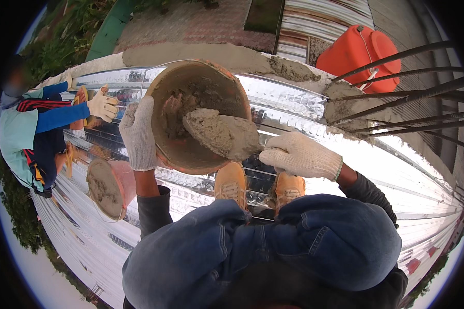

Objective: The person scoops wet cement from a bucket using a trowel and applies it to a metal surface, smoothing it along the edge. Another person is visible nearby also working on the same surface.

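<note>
Trowel [246,138], heaped with mortar [209,129], is gripped in the right hand [301,155] over the tilted bucket [231,82], whose side the left hand [139,135] clasps.

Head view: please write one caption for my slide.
Gloved left hand holds a bucket; gloved right hand grips a trowel heaped with grey mortar.

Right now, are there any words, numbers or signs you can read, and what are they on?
None that I can read.
The bucket in the left hand and the trowel in the right hand: no readable letters.
The orange-red container: none readable.
The other person's clothes: stripes, no readable words.
</note>
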`<act>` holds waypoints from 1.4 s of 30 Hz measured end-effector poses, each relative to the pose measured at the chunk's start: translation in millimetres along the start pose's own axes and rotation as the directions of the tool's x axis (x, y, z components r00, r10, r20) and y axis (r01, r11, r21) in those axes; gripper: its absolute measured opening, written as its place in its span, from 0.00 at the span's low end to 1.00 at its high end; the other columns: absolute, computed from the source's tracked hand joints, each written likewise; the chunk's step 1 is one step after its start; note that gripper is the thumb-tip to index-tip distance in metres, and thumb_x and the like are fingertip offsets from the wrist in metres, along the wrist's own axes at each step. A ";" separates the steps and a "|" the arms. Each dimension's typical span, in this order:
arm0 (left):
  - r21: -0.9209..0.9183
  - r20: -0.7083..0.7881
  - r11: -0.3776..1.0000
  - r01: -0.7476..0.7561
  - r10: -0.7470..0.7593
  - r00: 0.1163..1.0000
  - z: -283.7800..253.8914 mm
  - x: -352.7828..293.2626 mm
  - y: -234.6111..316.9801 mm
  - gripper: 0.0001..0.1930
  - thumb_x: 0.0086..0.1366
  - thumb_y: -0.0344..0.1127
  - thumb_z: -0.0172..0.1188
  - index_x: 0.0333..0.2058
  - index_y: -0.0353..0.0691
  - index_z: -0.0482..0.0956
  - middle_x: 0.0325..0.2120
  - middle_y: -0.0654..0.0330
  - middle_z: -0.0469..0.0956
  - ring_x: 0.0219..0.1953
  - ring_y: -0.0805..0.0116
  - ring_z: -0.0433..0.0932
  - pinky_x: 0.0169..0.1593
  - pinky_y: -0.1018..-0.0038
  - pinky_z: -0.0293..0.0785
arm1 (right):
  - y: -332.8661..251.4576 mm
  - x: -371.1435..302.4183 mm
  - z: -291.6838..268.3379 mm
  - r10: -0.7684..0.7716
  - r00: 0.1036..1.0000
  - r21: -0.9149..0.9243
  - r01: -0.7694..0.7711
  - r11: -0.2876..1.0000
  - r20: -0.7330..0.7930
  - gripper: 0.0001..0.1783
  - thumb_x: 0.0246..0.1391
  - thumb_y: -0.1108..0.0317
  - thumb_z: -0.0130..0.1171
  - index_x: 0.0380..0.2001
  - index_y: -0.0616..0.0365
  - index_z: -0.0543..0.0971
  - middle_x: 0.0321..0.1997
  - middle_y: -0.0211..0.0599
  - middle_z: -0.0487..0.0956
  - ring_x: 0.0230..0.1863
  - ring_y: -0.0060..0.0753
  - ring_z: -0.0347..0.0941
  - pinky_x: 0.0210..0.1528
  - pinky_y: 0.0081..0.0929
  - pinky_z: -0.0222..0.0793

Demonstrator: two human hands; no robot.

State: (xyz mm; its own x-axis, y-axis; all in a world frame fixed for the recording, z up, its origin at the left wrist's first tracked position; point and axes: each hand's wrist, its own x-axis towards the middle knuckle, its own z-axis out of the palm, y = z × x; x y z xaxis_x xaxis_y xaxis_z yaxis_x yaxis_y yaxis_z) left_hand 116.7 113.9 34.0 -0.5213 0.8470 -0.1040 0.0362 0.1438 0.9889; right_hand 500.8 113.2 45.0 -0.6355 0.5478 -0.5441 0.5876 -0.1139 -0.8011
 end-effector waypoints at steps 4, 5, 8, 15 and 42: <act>-0.082 -0.019 0.995 0.063 -0.065 0.998 -42.4 13.3 -16.8 0.09 0.81 0.39 0.72 0.47 0.39 0.91 0.42 0.67 0.89 0.41 0.78 0.84 0.48 0.76 0.81 | -10.6 -35.4 -34.2 0.145 0.975 0.039 -0.140 0.989 -0.168 0.26 0.78 0.49 0.62 0.41 0.65 0.86 0.26 0.31 0.81 0.24 0.19 0.76 0.27 0.26 0.73; -0.135 -0.020 0.985 0.106 -0.109 0.994 -52.0 14.3 -27.7 0.10 0.81 0.39 0.72 0.48 0.39 0.91 0.42 0.66 0.89 0.41 0.77 0.85 0.48 0.76 0.81 | -12.0 -41.2 -41.5 0.157 0.961 0.027 -0.155 0.988 -0.227 0.25 0.78 0.49 0.62 0.40 0.65 0.85 0.26 0.31 0.80 0.23 0.19 0.76 0.26 0.26 0.73; -0.196 -0.095 0.970 0.146 -0.167 0.981 -111.4 12.8 -59.9 0.12 0.80 0.41 0.73 0.52 0.39 0.90 0.44 0.64 0.90 0.44 0.75 0.87 0.50 0.75 0.83 | -16.5 -47.4 -53.5 0.251 0.906 0.181 -0.199 0.963 -0.340 0.23 0.78 0.53 0.60 0.36 0.64 0.83 0.23 0.30 0.78 0.19 0.17 0.72 0.22 0.23 0.67; -0.253 -0.213 0.946 0.200 -0.257 0.943 -90.9 -19.9 -67.6 0.11 0.81 0.43 0.72 0.49 0.41 0.88 0.41 0.68 0.86 0.41 0.77 0.82 0.46 0.75 0.80 | 4.4 -62.8 -66.0 0.294 0.801 0.310 -0.142 0.940 -0.522 0.22 0.77 0.55 0.55 0.36 0.64 0.83 0.19 0.28 0.73 0.16 0.18 0.65 0.19 0.24 0.60; -0.200 -0.214 0.963 0.178 -0.221 0.952 -118.2 -6.8 -107.6 0.23 0.83 0.48 0.70 0.64 0.36 0.85 0.57 0.58 0.87 0.54 0.64 0.87 0.58 0.64 0.86 | 71.8 -27.3 -52.2 -0.109 0.521 -0.416 -0.518 0.748 -0.846 0.17 0.75 0.54 0.65 0.42 0.57 0.78 0.38 0.45 0.86 0.41 0.54 0.87 0.42 0.48 0.82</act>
State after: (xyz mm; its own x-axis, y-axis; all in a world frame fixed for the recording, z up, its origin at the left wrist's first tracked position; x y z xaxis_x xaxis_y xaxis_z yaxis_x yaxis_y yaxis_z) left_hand 15.6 32.2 -59.1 -0.6865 0.6648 -0.2947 -0.2288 0.1872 0.9553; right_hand 586.5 133.3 15.4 0.0284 0.9995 0.0149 0.9767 -0.0246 -0.2134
